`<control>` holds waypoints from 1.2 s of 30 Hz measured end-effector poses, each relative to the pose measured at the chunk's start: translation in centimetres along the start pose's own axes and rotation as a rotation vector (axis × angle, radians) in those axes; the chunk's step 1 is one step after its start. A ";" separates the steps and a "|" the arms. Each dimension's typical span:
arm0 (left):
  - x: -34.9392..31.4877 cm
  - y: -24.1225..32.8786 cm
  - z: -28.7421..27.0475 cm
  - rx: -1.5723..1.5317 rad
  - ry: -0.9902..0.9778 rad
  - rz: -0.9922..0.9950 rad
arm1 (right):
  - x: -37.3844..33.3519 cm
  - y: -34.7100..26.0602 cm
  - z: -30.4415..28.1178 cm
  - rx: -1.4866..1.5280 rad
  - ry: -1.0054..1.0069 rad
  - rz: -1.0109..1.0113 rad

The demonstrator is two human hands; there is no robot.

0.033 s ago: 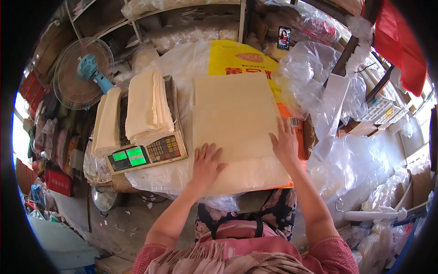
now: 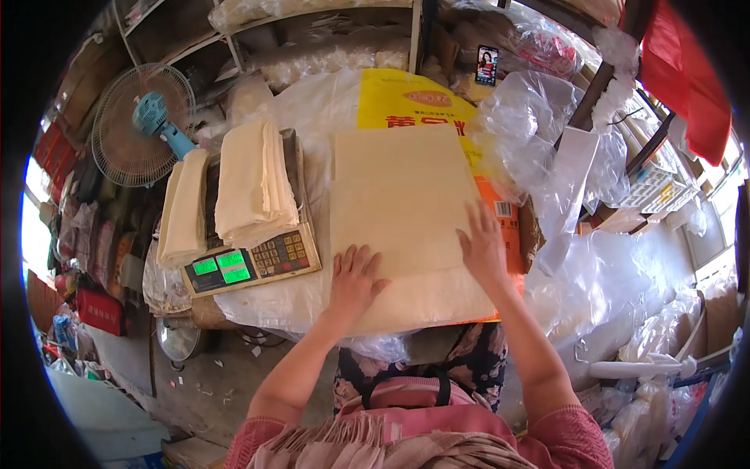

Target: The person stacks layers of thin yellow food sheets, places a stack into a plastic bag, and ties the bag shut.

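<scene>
A large rectangular cream-coloured thin sheet (image 2: 402, 195), perhaps several in a pile, lies flat on the plastic-covered table in front of me. My left hand (image 2: 355, 283) rests on its near left part, fingers apart and pointing away. At the right edge, my right hand (image 2: 482, 244) lies with fingers stretched out, touching the sheet's side. Left of the sheet is a digital scale (image 2: 285, 254) with green lit displays. A thick folded stack of similar cream sheets (image 2: 251, 184) sits on it, and a second folded stack (image 2: 183, 207) is beside that one.
A blue fan (image 2: 152, 113) stands at the far left. Under the sheet spreads a yellow printed bag (image 2: 383, 98); an orange one (image 2: 504, 227) shows at right. Crumpled clear plastic (image 2: 519, 129) heaps up on the right, below a propped phone (image 2: 486, 65). Shelves line the back.
My right hand has shifted slightly to the left along with the sheet's right edge, uncovering a bit more of the orange bag. My left hand stays where it was.
</scene>
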State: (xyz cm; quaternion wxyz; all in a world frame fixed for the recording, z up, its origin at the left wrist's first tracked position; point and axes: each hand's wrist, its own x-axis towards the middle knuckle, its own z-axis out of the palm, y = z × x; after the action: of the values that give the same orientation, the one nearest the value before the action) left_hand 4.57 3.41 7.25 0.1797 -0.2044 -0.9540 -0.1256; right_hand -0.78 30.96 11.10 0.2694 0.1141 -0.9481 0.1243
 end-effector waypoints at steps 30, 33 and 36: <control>-0.4 -2.0 -3.7 -1.132 0.123 -0.257 | -8.2 4.3 0.5 1.137 -0.556 0.680; 0.9 -2.0 -1.9 -1.122 -0.065 -0.508 | -7.4 3.0 1.4 1.142 -0.327 0.601; 1.3 -1.1 -0.5 -0.592 -0.035 -0.408 | -7.8 3.0 2.4 1.001 -0.301 0.510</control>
State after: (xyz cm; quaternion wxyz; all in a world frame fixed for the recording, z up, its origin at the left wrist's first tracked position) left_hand 3.08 2.74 8.02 0.0677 -0.0548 -0.9005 -0.4261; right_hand 3.66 34.23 4.37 0.0065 0.0118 -0.7992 0.6009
